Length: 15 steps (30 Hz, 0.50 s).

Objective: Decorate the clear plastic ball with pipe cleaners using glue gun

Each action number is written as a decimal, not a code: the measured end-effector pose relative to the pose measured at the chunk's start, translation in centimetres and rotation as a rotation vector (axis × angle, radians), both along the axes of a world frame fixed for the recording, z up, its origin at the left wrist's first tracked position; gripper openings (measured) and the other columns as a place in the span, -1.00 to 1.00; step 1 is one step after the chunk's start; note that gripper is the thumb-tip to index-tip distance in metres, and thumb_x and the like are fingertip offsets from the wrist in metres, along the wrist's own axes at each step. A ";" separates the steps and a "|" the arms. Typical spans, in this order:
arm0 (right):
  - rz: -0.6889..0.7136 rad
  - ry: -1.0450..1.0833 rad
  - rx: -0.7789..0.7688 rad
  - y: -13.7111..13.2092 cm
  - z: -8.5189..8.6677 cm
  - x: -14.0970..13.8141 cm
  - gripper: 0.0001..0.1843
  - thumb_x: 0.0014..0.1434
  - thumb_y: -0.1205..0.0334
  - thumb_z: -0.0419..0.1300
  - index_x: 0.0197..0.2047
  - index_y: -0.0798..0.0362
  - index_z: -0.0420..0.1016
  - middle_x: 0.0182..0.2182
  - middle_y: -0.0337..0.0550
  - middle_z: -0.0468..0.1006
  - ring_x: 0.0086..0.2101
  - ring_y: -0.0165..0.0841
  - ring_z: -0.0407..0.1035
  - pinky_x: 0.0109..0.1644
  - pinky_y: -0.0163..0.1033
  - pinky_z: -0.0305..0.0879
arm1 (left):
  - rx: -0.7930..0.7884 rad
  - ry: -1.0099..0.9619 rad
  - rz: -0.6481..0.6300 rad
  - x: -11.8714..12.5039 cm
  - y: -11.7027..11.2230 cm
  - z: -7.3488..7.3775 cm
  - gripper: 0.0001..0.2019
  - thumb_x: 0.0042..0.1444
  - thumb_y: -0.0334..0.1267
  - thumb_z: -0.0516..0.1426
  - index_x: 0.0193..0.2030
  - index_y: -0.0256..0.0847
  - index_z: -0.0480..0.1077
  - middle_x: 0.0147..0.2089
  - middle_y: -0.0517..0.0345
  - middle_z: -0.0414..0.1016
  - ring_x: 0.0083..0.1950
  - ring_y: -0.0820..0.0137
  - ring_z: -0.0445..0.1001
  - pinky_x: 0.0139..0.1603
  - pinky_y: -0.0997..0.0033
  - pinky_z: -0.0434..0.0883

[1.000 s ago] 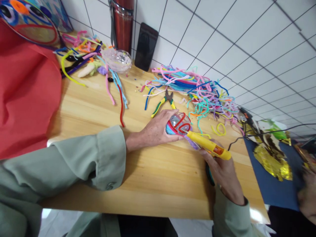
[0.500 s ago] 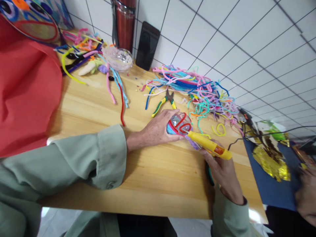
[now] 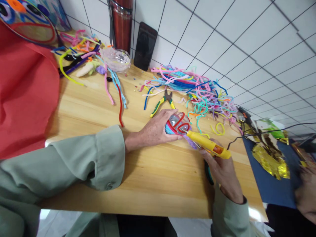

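Note:
My left hand (image 3: 158, 130) is wrapped round a clear plastic ball (image 3: 175, 121) trimmed with red and blue pipe cleaners. A purple fuzzy strip (image 3: 190, 142) hangs below the ball. In my right hand (image 3: 221, 166) is a yellow hot glue gun (image 3: 207, 144), its nozzle at the ball's lower right, by the red loop. Whether the tip touches the ball I cannot tell. Just behind my left hand lie pliers (image 3: 165, 101) with yellow-green handles. A dark and teal handle (image 3: 208, 172) shows partly beneath my right hand.
Pipe cleaners (image 3: 187, 82) are heaped along the tiled wall, with more at the left. A red flask (image 3: 122, 28), a phone (image 3: 145, 46) and a clear plastic shell (image 3: 117, 60) stand behind. Red cloth (image 3: 27, 95) covers the left. Gold foil (image 3: 270, 161), a cable and another person's hand (image 3: 306, 194) are right.
The view has shifted slightly. Both hands keep nearly the same pose, with the glue gun's nozzle still at the ball.

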State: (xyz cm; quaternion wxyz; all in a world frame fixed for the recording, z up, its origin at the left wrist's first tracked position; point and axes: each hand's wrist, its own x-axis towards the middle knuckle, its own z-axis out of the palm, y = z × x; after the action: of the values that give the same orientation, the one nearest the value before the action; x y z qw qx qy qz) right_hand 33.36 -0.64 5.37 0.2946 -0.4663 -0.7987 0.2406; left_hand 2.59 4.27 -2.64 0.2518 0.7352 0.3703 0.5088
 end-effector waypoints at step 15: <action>0.023 0.007 0.017 -0.1 0.5 -0.8 -0.82 0.56 0.04 0.36 -0.13 -0.11 0.62 -0.27 -0.24 0.64 -0.28 -0.24 0.54 -0.17 -0.18 0.49 | -0.014 0.008 -0.007 -0.2 0.0 0.2 -0.09 0.25 0.15 0.51 0.59 -0.11 0.29 0.52 -0.29 0.53 0.54 -0.14 0.55 0.60 -0.30 0.51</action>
State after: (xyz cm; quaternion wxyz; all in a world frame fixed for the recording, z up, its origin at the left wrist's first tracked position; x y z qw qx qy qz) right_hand 32.61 -0.70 5.89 0.2985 -0.4537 -0.8049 0.2390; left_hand 2.43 4.27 -2.48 0.2573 0.7368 0.3722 0.5024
